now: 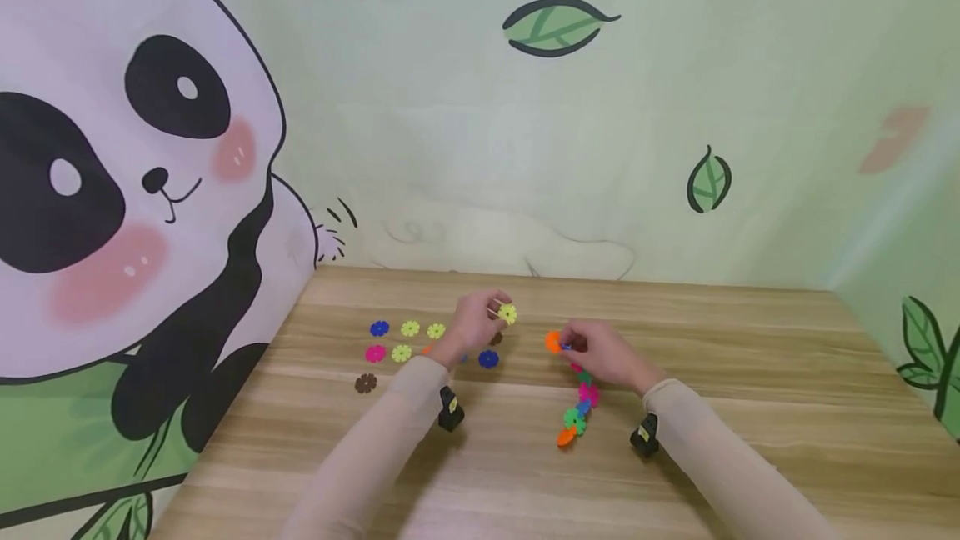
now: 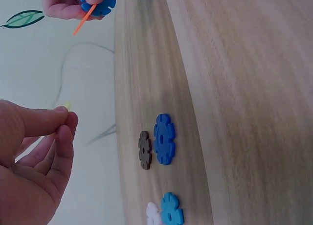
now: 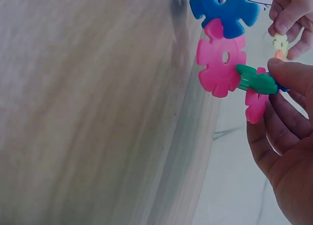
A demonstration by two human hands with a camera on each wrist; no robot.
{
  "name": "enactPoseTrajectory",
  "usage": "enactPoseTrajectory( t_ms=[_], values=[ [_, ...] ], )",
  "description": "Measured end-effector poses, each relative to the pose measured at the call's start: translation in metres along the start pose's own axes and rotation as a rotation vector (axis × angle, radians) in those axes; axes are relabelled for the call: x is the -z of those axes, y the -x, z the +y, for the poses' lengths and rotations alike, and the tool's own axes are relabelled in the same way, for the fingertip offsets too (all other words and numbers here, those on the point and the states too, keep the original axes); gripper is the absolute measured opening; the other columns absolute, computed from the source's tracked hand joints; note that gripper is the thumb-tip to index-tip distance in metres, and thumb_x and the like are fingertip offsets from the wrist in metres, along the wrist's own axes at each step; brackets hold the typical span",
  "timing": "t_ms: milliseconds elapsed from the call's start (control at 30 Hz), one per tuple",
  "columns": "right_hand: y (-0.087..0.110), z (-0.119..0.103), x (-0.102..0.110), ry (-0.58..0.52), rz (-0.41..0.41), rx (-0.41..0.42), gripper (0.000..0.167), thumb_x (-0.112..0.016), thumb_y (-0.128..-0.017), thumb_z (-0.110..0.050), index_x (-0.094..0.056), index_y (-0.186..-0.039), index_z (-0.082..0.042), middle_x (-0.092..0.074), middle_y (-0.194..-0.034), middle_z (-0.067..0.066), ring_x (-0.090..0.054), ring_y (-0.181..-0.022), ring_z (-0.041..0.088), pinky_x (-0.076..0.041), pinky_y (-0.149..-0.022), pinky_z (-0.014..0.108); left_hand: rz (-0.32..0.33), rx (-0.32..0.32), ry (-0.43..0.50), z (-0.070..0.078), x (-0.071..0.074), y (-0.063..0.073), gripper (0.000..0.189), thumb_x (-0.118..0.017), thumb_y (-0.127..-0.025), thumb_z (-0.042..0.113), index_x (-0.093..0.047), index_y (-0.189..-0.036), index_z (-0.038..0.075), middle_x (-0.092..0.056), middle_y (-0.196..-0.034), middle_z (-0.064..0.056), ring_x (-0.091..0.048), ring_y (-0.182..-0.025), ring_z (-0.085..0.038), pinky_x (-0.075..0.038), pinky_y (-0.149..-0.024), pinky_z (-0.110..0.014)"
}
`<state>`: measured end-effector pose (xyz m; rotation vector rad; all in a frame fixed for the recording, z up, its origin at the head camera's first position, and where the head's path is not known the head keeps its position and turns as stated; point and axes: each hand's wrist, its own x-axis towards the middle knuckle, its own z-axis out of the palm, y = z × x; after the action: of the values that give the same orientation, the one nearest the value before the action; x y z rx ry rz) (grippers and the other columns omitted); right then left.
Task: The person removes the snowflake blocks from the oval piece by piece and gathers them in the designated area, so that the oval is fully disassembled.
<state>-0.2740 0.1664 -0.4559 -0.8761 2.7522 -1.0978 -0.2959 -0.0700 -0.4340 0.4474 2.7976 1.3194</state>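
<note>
In the head view my left hand (image 1: 476, 325) pinches a yellow notched flower-shaped plastic disc (image 1: 507, 314) above the table. In the left wrist view only a sliver of that disc (image 2: 68, 105) shows at the fingertips. To its right, my right hand (image 1: 609, 353) holds the upper end of a chain of interlocked discs. An orange disc (image 1: 553, 342) sits at this end, facing the yellow one but apart from it in the head view. Below the hand hang a pink disc (image 1: 589, 394), a green disc (image 1: 574, 421) and others. The right fingers hide part of the chain.
Loose discs lie on the wooden table (image 1: 285, 448) to the left, among them a blue disc (image 1: 379, 328), a pink disc (image 1: 376, 353), a brown disc (image 1: 366, 383) and several yellow ones. A dark blue disc (image 1: 488, 358) lies near the left wrist. A printed wall stands behind.
</note>
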Motion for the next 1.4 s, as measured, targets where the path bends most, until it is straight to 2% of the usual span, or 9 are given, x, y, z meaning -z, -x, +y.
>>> enactPoseTrajectory(
  t_ms=[167,367,600,700,867,1033,1233,1400],
  values=[
    [0.001,0.003,-0.002,0.014,0.001,0.020,0.008,-0.068,-0.086,-0.006,-0.063,-0.090,-0.010,-0.062,-0.086,-0.001,-0.056,-0.077,0.012,-0.050,-0.070,0.027,-0.075,-0.008,-0.041,-0.001,-0.009,-0.002,0.032,-0.066,-0.083,-0.006,-0.061,-0.115,-0.001,-0.062,-0.102,-0.014,-0.061,-0.095,-0.025,-0.052,-0.077,-0.032],
    [0.001,0.002,-0.001,0.009,0.000,0.028,0.007,-0.069,-0.086,-0.007,-0.063,-0.090,-0.010,-0.062,-0.086,-0.003,-0.055,-0.076,0.012,-0.050,-0.069,0.027,-0.101,-0.058,-0.154,-0.006,-0.023,-0.004,0.030,-0.068,-0.079,-0.006,-0.063,-0.109,-0.001,-0.065,-0.098,-0.014,-0.061,-0.092,-0.025,-0.051,-0.079,-0.033],
    [0.001,-0.001,0.000,-0.001,-0.008,0.021,0.007,-0.068,-0.087,-0.007,-0.063,-0.090,-0.010,-0.063,-0.085,-0.002,-0.056,-0.075,0.012,-0.050,-0.068,0.027,-0.159,0.003,-0.262,-0.007,-0.034,-0.005,0.034,-0.070,-0.081,0.000,-0.063,-0.115,0.001,-0.062,-0.101,-0.011,-0.057,-0.092,-0.022,-0.049,-0.082,-0.034],
    [0.002,-0.002,-0.001,0.007,-0.007,0.009,0.007,-0.068,-0.087,-0.008,-0.064,-0.091,-0.010,-0.063,-0.085,-0.003,-0.056,-0.076,0.011,-0.050,-0.069,0.027,-0.175,0.009,-0.301,-0.008,-0.037,-0.005,0.036,-0.070,-0.081,0.001,-0.062,-0.116,0.000,-0.062,-0.099,-0.011,-0.056,-0.089,-0.021,-0.049,-0.080,-0.033],
    [0.003,-0.002,-0.001,0.008,-0.006,-0.014,0.006,-0.069,-0.087,-0.011,-0.064,-0.091,-0.012,-0.063,-0.086,-0.004,-0.057,-0.076,0.012,-0.051,-0.069,0.027,-0.163,0.003,-0.341,-0.010,-0.041,-0.006,0.034,-0.072,-0.080,0.003,-0.064,-0.112,-0.001,-0.063,-0.095,-0.010,-0.056,-0.085,-0.019,-0.049,-0.077,-0.032],
    [0.002,0.000,-0.002,0.006,0.001,-0.008,0.007,-0.069,-0.086,-0.011,-0.064,-0.090,-0.012,-0.063,-0.086,-0.004,-0.058,-0.076,0.011,-0.051,-0.069,0.026,-0.121,0.016,-0.393,-0.012,-0.045,-0.008,0.029,-0.072,-0.082,0.007,-0.064,-0.109,0.000,-0.065,-0.103,-0.012,-0.058,-0.092,-0.020,-0.049,-0.081,-0.032],
    [0.000,-0.001,-0.003,0.011,-0.006,0.024,0.007,-0.069,-0.086,-0.011,-0.063,-0.089,-0.012,-0.062,-0.084,-0.004,-0.057,-0.074,0.010,-0.051,-0.067,0.026,-0.089,0.065,-0.377,-0.012,-0.047,-0.009,0.030,-0.073,-0.081,0.009,-0.063,-0.108,-0.001,-0.064,-0.109,-0.014,-0.058,-0.098,-0.022,-0.049,-0.084,-0.034],
    [0.000,-0.001,-0.002,0.019,0.000,0.033,0.008,-0.069,-0.086,-0.009,-0.063,-0.090,-0.011,-0.063,-0.085,-0.004,-0.057,-0.075,0.010,-0.051,-0.068,0.025,-0.076,0.080,-0.374,-0.013,-0.047,-0.010,0.034,-0.073,-0.082,0.010,-0.062,-0.113,-0.001,-0.063,-0.113,-0.015,-0.058,-0.102,-0.023,-0.049,-0.086,-0.035]
  ],
)
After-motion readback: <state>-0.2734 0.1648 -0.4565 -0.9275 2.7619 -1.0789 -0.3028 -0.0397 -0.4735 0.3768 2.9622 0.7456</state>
